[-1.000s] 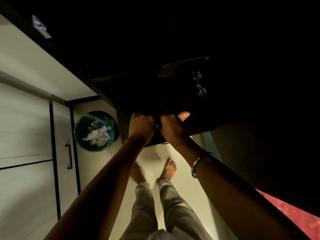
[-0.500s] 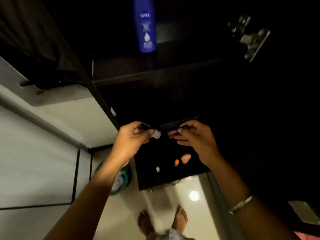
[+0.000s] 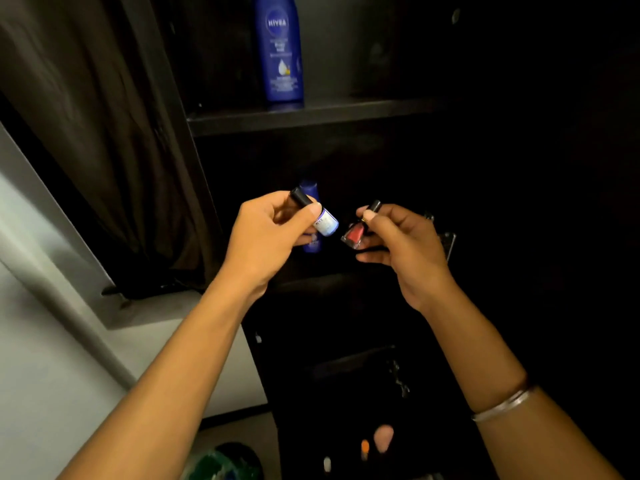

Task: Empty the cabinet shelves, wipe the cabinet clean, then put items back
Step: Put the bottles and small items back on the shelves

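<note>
Pinching a small vial (image 3: 320, 218), the left hand (image 3: 266, 237) fingers clamp its dark cap; the right hand (image 3: 401, 244) fingers clamp a red nail polish bottle (image 3: 354, 234). Both have risen from the low tray (image 3: 304, 445) at 6 o'clock toward the middle shelf (image 3: 311, 278), suggesting restocking. A lotion bottle (image 3: 280, 50) stands at 12 o'clock, a smaller one (image 3: 310, 188) behind the hands.

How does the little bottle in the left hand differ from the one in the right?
The small blue-labelled bottle in the left hand is round with a white-and-blue label; the red nail polish bottle in the right hand is clear, squarish and shows red liquid. Both have black caps and are held tilted before the dark cabinet shelf.
</note>
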### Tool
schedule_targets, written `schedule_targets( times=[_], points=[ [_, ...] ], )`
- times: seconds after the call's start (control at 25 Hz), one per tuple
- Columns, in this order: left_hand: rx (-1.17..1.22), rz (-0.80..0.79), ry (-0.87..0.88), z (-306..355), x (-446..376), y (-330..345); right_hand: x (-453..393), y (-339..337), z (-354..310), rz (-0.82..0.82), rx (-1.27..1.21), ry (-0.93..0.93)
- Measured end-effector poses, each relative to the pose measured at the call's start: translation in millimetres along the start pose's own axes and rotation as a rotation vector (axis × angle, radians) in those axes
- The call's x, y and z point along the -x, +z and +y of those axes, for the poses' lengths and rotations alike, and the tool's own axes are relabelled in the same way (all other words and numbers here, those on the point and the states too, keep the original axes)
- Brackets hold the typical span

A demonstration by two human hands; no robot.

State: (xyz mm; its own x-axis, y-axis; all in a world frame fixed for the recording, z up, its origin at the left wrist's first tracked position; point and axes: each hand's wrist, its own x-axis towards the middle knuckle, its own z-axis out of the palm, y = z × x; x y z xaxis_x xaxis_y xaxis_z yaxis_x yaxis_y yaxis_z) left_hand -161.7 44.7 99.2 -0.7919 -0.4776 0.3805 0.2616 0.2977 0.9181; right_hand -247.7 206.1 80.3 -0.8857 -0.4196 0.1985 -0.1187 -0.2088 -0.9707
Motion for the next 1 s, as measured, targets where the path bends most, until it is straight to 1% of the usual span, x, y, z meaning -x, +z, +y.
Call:
schedule_targets(
  times=[0.16, 0.24, 0.36, 0.4, 0.48, 0.56, 0.64, 0.68, 0.72, 0.76, 0.88, 1.0],
  points=[
    [-0.093, 0.048, 0.132, 40, -31, 1, -24, 10, -43, 0.047, 0.03, -0.095],
    [-0.118, 0.069, 0.182, 57, -43, 6, -34, 12, -59, 0.067, 0.016, -0.112],
    [-0.102, 0.072, 0.303, 102, -71, 10, -56, 13, -102, 0.054, -0.061, -0.254],
    [-0.139, 0.101, 0.34, 115, -85, 11, -65, 14, -116, 0.069, -0.055, -0.299],
    [-0.311, 0.184, 0.407, 135, -114, 14, -88, 17, -138, 0.1, 0.022, -0.367],
    [-0.58, 0.246, 0.4, 141, -139, 20, -117, 23, -148, 0.131, 0.207, -0.384],
    [-0.865, 0.269, 0.3, 140, -159, 28, -150, 26, -147, 0.191, 0.514, -0.392],
    [-0.962, 0.271, 0.243, 139, -165, 32, -164, 28, -145, 0.217, 0.668, -0.387],
    [-1.024, 0.264, 0.203, 137, -170, 35, -174, 30, -142, 0.232, 0.769, -0.378],
    [-1.059, 0.256, 0.181, 134, -173, 37, -182, 31, -139, 0.228, 0.809, -0.367],
    [-1.094, 0.236, 0.182, 124, -180, 41, -195, 32, -135, 0.196, 0.822, -0.379],
    [-1.047, 0.26, 0.181, 114, -182, 43, -198, 30, -134, 0.16, 0.808, -0.371]
  ],
)
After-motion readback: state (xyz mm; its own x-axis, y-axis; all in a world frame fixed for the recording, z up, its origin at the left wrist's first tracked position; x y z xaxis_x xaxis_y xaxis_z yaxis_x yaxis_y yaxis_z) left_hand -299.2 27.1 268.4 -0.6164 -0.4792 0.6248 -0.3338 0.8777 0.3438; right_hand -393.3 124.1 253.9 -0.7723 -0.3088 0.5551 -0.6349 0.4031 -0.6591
